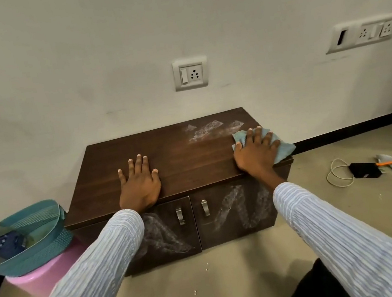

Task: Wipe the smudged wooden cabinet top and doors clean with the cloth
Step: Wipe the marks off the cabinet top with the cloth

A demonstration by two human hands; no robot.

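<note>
At about eight o'clock in my view a teal plastic mesh basket (28,236) sits on a pink plastic stool (45,272), just beside the low dark-brown wooden cabinet (167,168) that fills the centre. My left hand (138,183) lies flat on the cabinet top, fingers spread and released, gripping nothing; I judge it is there to brace me. Below it the left door (166,230) carries white smears, and the right door (232,209) shows the same chalky streaks. At one o'clock on the top a white powdery smudge patch (210,129) lies just beyond my right hand (257,151), which presses a light-blue cloth (281,149) flat under open fingers, not clenched, near the right front edge. To do this step well I would push the cloth toward twelve o'clock across that patch in overlapping strokes, keeping the palm flat, then take the doors.
</note>
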